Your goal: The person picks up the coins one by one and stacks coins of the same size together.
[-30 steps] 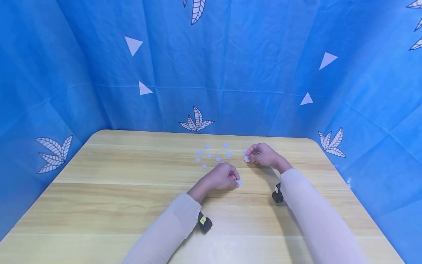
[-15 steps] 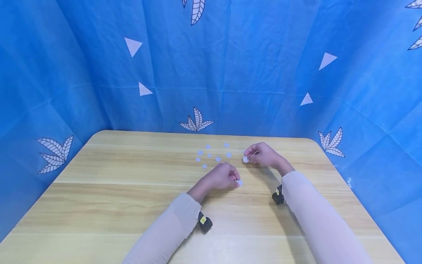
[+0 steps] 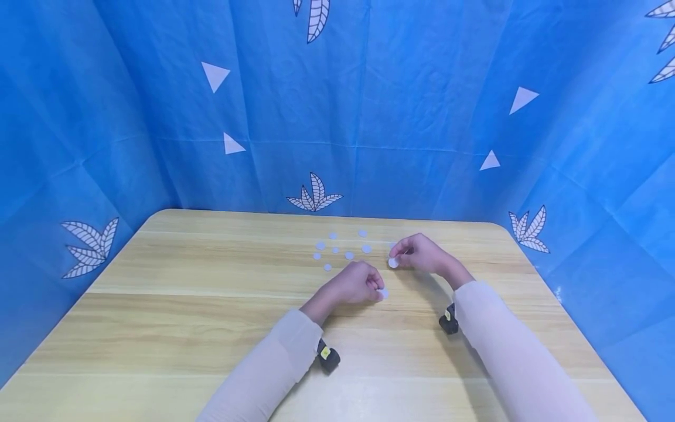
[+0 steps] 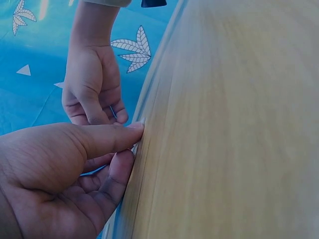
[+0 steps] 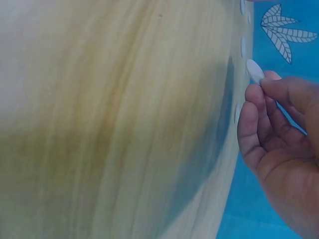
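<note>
My left hand (image 3: pixel 358 282) pinches a small white disc (image 3: pixel 384 293) between thumb and fingers, low at the tabletop. In the left wrist view only a sliver of that disc shows at the thumb tip. Farther back and to the right, my right hand (image 3: pixel 422 254) grips another white disc (image 3: pixel 392 263) by its edge. The right wrist view shows this disc (image 5: pixel 254 70) tilted and raised off the wood, its shadow on the table. Behind the right fingers, one more disc is mostly hidden.
Several white discs (image 3: pixel 320 245) lie scattered flat on the wooden table (image 3: pixel 184 328), beyond my left hand. Blue cloth (image 3: pixel 411 117) with leaf and triangle prints hangs around the back and sides. Each wrist wears a black camera (image 3: pixel 329 357).
My right hand has come slightly nearer to me with its disc. The left hand and its disc have stayed in place.
</note>
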Demonstrator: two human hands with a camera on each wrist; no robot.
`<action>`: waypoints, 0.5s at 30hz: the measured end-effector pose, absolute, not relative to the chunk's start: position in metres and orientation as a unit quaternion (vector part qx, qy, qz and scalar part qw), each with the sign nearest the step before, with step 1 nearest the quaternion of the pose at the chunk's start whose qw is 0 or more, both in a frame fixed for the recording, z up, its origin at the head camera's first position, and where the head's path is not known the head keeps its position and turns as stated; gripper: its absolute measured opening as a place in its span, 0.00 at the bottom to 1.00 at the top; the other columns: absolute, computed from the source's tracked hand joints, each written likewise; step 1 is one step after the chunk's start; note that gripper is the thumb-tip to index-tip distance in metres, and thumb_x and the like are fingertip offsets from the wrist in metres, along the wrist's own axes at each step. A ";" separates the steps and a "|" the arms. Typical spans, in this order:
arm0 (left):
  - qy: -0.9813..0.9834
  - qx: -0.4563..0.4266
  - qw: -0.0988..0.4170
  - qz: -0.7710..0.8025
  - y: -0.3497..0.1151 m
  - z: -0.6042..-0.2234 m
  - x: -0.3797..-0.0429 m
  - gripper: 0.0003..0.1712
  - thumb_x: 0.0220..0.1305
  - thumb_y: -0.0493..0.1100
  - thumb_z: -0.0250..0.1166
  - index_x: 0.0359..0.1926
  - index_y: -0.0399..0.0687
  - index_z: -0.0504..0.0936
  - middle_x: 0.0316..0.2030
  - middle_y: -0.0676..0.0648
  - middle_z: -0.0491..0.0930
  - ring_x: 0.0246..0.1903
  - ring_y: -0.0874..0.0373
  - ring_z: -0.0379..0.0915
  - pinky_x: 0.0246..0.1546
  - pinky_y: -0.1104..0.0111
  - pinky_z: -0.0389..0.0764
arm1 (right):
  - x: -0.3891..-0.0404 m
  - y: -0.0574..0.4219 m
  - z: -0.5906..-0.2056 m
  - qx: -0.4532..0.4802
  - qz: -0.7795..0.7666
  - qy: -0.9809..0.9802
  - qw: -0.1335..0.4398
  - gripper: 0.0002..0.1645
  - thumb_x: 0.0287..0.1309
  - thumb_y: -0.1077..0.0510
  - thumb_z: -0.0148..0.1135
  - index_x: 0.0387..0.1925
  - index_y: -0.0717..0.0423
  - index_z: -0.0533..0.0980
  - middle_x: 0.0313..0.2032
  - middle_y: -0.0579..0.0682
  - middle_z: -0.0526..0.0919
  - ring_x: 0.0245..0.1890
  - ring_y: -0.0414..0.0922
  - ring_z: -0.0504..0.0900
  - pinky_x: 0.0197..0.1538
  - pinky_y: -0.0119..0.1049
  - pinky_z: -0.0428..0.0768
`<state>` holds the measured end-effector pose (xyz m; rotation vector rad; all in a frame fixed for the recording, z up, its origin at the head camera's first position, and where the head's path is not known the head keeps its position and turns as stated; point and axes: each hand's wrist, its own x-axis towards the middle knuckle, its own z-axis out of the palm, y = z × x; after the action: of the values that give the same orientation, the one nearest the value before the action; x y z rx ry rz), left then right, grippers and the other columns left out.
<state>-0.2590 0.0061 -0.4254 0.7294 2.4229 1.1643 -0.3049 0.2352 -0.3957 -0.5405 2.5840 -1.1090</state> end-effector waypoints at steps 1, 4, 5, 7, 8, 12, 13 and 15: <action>0.856 0.258 0.177 0.411 0.006 -0.425 -0.259 0.07 0.59 0.37 0.76 0.37 0.46 0.86 0.31 0.53 0.82 0.34 0.61 0.76 0.40 0.71 0.79 | -0.304 0.235 -0.396 -0.191 -0.380 0.894 0.138 0.09 0.65 0.68 0.63 0.45 0.65 0.84 0.44 0.56 0.88 0.42 0.46 0.84 0.46 0.36 0.82; 0.857 0.257 0.178 0.411 0.006 -0.425 -0.258 0.07 0.59 0.37 0.76 0.37 0.46 0.86 0.31 0.53 0.82 0.35 0.61 0.76 0.41 0.71 0.79 | -0.300 0.235 -0.395 -0.212 -0.370 0.895 0.130 0.09 0.65 0.69 0.63 0.44 0.66 0.84 0.43 0.57 0.88 0.44 0.48 0.84 0.49 0.38 0.81; 0.856 0.256 0.179 0.411 0.006 -0.424 -0.258 0.07 0.59 0.37 0.76 0.37 0.46 0.86 0.31 0.53 0.82 0.35 0.60 0.76 0.41 0.70 0.79 | -0.299 0.235 -0.395 -0.219 -0.368 0.895 0.128 0.09 0.64 0.69 0.63 0.44 0.66 0.84 0.43 0.57 0.88 0.44 0.48 0.84 0.50 0.39 0.81; 0.857 0.254 0.180 0.411 0.005 -0.424 -0.258 0.07 0.59 0.37 0.76 0.37 0.46 0.86 0.32 0.53 0.82 0.35 0.60 0.76 0.41 0.70 0.80 | -0.297 0.235 -0.395 -0.226 -0.367 0.894 0.125 0.09 0.64 0.69 0.63 0.44 0.67 0.84 0.43 0.58 0.88 0.44 0.49 0.84 0.50 0.40 0.81; 0.857 0.254 0.180 0.411 0.005 -0.424 -0.258 0.07 0.59 0.37 0.76 0.37 0.46 0.86 0.32 0.53 0.82 0.35 0.60 0.76 0.41 0.70 0.80 | -0.296 0.235 -0.395 -0.229 -0.365 0.894 0.123 0.09 0.64 0.69 0.63 0.44 0.67 0.84 0.42 0.58 0.88 0.44 0.49 0.84 0.50 0.40 0.82; 0.857 0.255 0.180 0.409 0.006 -0.425 -0.259 0.07 0.59 0.37 0.76 0.37 0.46 0.86 0.31 0.53 0.82 0.34 0.61 0.76 0.40 0.71 0.80 | -0.292 0.234 -0.394 -0.237 -0.359 0.894 0.126 0.09 0.64 0.70 0.62 0.44 0.66 0.84 0.42 0.56 0.88 0.43 0.48 0.85 0.50 0.40 0.82; 0.857 0.257 0.179 0.408 0.006 -0.426 -0.260 0.07 0.59 0.37 0.76 0.37 0.46 0.86 0.31 0.53 0.82 0.34 0.61 0.76 0.40 0.71 0.80 | -0.291 0.234 -0.393 -0.238 -0.357 0.894 0.127 0.09 0.64 0.70 0.62 0.44 0.65 0.84 0.42 0.56 0.88 0.43 0.47 0.84 0.50 0.39 0.82; 0.858 0.259 0.178 0.407 0.006 -0.426 -0.260 0.07 0.59 0.37 0.76 0.37 0.47 0.86 0.31 0.54 0.82 0.34 0.61 0.76 0.40 0.71 0.79 | -0.289 0.234 -0.393 -0.240 -0.353 0.895 0.131 0.09 0.64 0.69 0.62 0.44 0.64 0.84 0.42 0.54 0.88 0.43 0.46 0.84 0.50 0.39 0.82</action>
<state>-0.2598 0.0060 -0.4264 0.7331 2.4265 1.1517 -0.2889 0.2345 -0.3934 -0.6972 2.5979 -1.0258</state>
